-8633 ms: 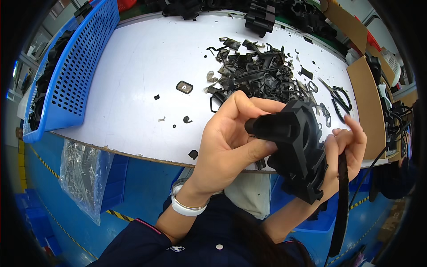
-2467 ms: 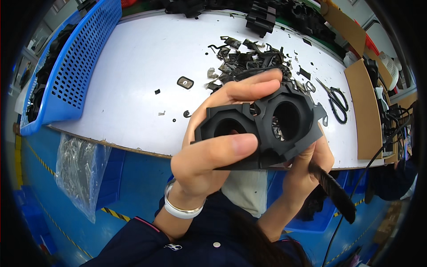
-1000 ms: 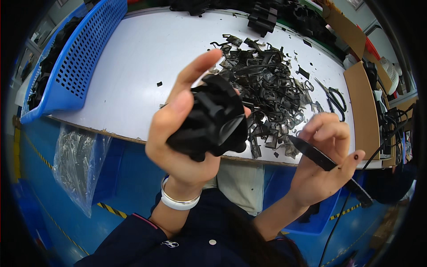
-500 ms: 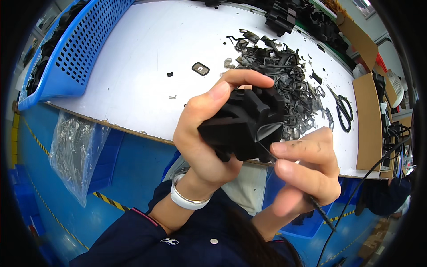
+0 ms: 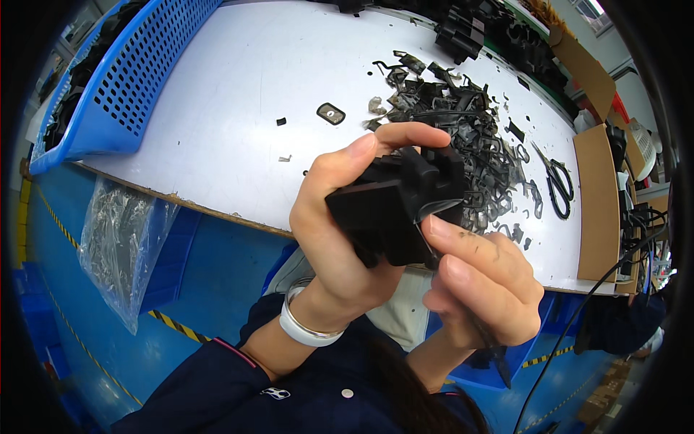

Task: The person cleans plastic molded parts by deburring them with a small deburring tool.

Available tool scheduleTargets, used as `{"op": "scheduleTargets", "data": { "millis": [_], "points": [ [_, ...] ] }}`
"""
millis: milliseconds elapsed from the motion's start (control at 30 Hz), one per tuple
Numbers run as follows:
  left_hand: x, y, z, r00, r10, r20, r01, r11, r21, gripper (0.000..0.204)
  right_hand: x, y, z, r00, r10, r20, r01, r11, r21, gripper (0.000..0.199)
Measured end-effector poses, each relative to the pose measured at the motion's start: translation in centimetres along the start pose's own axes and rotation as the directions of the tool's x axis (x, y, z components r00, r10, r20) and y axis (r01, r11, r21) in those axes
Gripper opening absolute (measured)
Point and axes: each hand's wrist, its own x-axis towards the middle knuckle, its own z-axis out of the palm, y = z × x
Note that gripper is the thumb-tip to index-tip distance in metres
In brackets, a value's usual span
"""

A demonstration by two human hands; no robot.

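Observation:
My left hand (image 5: 325, 210) is wrapped round a boxy black plastic part (image 5: 372, 213), holding it up over the table's front edge. Thumb and forefinger reach over its top. Pinched in my right hand (image 5: 495, 278) is a slim dark tool (image 5: 493, 354); its tail sticks out below the palm, and its exact kind is hard to make out. The fingertips of that hand are at the part's right lower edge, beside a thin, shiny, film-like edge (image 5: 441, 208). My fingers hide most of the tool's front end.
Black trimmed scraps (image 5: 463, 116) lie heaped behind my hands, with black scissors (image 5: 558, 189) to their right. A blue perforated basket (image 5: 119, 101) stands at the left, a cardboard box (image 5: 596, 202) at the right. A clear plastic bag (image 5: 119, 253) hangs below the table edge.
My right hand has moved slightly left, closer in against the part, and the tool's tail has swung down and left. The left hand with the part has shifted slightly right and down.

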Motion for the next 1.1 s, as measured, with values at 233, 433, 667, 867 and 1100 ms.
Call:
{"op": "scheduleTargets", "data": {
  "millis": [233,433,667,867,1100],
  "points": [
    [-0.4,0.0,0.2,0.997,0.064,-0.049,-0.058,0.991,0.12,0.042,0.0,0.2,0.1,0.996,-0.086,0.01,0.086,0.974,-0.209,0.024],
    [-0.5,0.3,0.0,0.99,0.141,0.002,-0.138,0.967,0.212,0.033,-0.3,-0.4,-0.4,0.993,-0.039,0.111,0.074,0.942,-0.326,0.018],
    [-0.6,0.0,-0.1,0.936,0.343,0.078,-0.345,0.85,0.399,0.036,-2.0,0.1,-2.3,0.91,0.133,-0.393,-0.271,0.907,-0.322,0.032],
    [-0.3,-0.6,0.0,0.857,0.481,0.186,-0.5,0.686,0.529,0.04,-0.9,0.1,-1.7,0.99,0.018,-0.143,-0.046,0.979,-0.199,0.022],
    [1.4,-0.4,-3.1,0.438,0.523,0.731,-0.895,0.176,0.41,0.034,-0.6,1.0,-0.9,0.984,-0.09,-0.151,0.05,0.965,-0.256,0.018]
  ]
}}
